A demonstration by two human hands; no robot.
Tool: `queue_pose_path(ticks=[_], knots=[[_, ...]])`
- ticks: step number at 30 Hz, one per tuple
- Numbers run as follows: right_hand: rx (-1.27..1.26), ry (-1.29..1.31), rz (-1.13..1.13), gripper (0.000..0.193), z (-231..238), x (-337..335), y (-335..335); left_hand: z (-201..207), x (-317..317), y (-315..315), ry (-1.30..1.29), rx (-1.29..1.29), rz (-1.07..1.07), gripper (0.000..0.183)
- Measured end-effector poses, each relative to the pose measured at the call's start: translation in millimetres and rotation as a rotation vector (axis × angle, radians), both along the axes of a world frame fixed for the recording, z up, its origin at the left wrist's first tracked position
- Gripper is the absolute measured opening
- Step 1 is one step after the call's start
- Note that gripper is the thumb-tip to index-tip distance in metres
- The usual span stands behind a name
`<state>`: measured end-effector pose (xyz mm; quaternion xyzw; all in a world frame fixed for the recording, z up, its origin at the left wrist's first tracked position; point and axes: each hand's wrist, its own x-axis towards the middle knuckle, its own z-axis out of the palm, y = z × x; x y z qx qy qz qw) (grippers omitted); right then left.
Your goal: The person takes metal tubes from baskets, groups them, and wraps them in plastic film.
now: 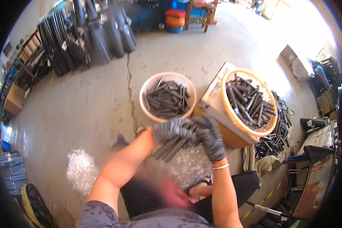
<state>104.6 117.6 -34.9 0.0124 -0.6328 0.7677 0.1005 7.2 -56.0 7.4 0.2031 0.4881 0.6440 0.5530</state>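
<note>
Both my hands wear grey and black knit gloves and meet in front of me over my lap. My left hand (171, 130) is closed round a small bundle of short black tubes (168, 149), whose ends stick out below its fingers toward my legs. My right hand (210, 139) is closed at the other end of the same bundle; its fingertips are partly hidden. Just beyond my left hand, a pink plastic basket (143, 99) holds many similar black pieces. To the right, a yellow-orange basket (268, 133) full of such pieces rests tilted on a cardboard box (231, 135).
A heap of black pieces (281, 129) lies on sacking right of the box. Clear plastic wrap (81, 171) is on the floor at left. Blurred red something (174, 193) is by my lap. Long black bundles (91, 38) and stacked stools (174, 21) stand farther back.
</note>
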Motion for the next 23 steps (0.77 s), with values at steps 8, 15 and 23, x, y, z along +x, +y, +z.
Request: queue_pose_path(ticks=[8,15,23], knots=[[0.189,-0.394,0.191,0.036,-53.7,52.4,13.4,-3.3,38.5,-14.1,-0.087,-0.007,0.008,0.038],[1.149,-0.812,-0.038,0.032,-235.2,118.3,68.8,2.6,96.0,-21.0,-0.412,0.215,0.337,0.036],[-0.12,-0.48,0.29,0.073,-15.1,59.1,19.0,-62.0,110.0,-25.6,0.305,0.006,0.574,0.042]])
